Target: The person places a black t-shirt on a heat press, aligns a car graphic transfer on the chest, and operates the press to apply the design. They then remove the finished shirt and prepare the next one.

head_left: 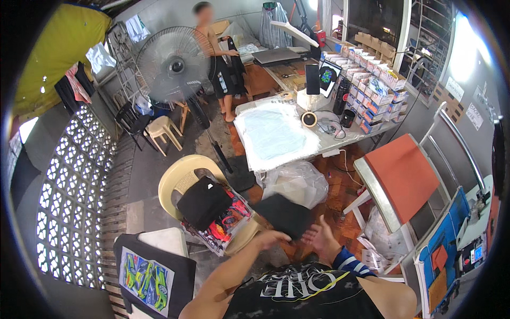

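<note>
My left hand (270, 240) is closed on the near edge of a folded black shirt (284, 213), which is held out flat in front of my body. My right hand (322, 239) is beside the shirt's near right corner, palm turned up and fingers apart. Whether its fingertips touch the cloth I cannot tell. Left of the held shirt, a cream plastic chair (171, 187) carries another folded black garment (204, 202) on a stack of brightly coloured printed pieces (227, 220), partly in clear plastic.
A white-topped table (276, 130) stands ahead, with a phone (312, 80) and stacked small boxes (366, 93). A pedestal fan (176, 65) is left. A printed black shirt (147, 279) is at lower left, an orange-topped press platen (399, 178) at right. Another person (212, 53) stands behind the fan.
</note>
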A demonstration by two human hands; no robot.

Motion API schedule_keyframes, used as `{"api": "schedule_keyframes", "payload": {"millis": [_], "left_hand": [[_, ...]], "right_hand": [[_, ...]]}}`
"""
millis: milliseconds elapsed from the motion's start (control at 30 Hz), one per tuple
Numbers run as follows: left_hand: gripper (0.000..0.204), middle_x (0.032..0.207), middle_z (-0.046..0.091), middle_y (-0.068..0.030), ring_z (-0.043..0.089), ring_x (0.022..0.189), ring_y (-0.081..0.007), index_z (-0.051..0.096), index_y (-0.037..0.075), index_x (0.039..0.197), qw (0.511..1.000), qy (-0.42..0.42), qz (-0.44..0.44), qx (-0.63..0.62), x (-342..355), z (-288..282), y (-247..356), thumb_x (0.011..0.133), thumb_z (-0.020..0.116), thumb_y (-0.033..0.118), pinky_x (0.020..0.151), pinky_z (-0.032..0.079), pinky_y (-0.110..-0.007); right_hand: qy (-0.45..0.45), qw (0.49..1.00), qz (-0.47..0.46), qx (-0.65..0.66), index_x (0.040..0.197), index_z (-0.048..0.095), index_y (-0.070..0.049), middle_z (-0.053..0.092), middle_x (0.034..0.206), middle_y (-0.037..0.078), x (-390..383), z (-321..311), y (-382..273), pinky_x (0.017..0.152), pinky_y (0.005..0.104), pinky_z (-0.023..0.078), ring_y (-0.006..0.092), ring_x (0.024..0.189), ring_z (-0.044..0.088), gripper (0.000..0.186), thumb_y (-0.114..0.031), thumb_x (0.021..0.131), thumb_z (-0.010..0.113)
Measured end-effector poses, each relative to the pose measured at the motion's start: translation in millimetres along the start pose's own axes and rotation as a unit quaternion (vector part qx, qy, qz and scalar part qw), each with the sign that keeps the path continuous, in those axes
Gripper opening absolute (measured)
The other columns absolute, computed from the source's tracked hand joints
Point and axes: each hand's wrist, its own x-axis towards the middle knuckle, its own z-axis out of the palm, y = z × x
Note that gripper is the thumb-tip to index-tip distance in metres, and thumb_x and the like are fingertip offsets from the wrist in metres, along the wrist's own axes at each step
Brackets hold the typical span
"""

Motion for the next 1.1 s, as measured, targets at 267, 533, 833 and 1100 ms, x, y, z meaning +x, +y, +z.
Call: {"api": "schedule_keyframes", "payload": {"millis": [267,533,833,1100], "left_hand": [[0.036,0.118,0.071,-0.0188,0.066,0.107,-0.0396,0.069,0.007,0.125,0.812,0.162,0.102,0.551,51,46,-19,0.097,0.069,0.031,0.097,0.052,-0.047],[0.026,0.112,0.072,-0.0194,0.067,0.108,-0.0375,0.072,0.003,0.115,0.782,0.094,0.286,0.545,91,86,61,0.091,0.067,0.014,0.098,0.051,-0.044],[0.028,0.077,0.068,-0.0173,0.067,0.079,-0.0410,0.061,0.005,0.078,0.791,0.073,0.162,0.585,108,134,65,0.074,0.082,0.023,0.066,0.048,-0.048],[0.015,0.097,0.078,-0.0118,0.074,0.094,-0.0247,0.079,0.009,0.099,0.930,0.061,0.071,0.356,143,34,62,0.091,0.072,0.020,0.088,0.055,-0.038]], "right_hand": [[0.114,0.770,-0.369,-0.508,0.115,0.070,0.002,0.076,0.102,0.016,-20,-74,-88,0.085,0.0423,0.058,0.0280,0.095,0.073,0.031,-0.015,0.090,0.080],[0.055,0.637,-0.545,-0.542,0.092,0.069,0.001,0.068,0.083,0.024,-61,-90,-66,0.071,0.0458,0.054,0.0452,0.076,0.065,0.034,-0.024,0.080,0.088],[0.081,0.689,-0.386,-0.607,0.091,0.072,0.000,0.070,0.085,0.022,-114,-133,-86,0.068,0.0406,0.053,0.0379,0.077,0.070,0.027,-0.013,0.075,0.090],[0.200,0.654,-0.401,-0.610,0.107,0.074,0.000,0.073,0.102,0.024,-106,-141,-69,0.084,0.0428,0.056,0.0398,0.098,0.073,0.027,0.000,0.080,0.069]]}}
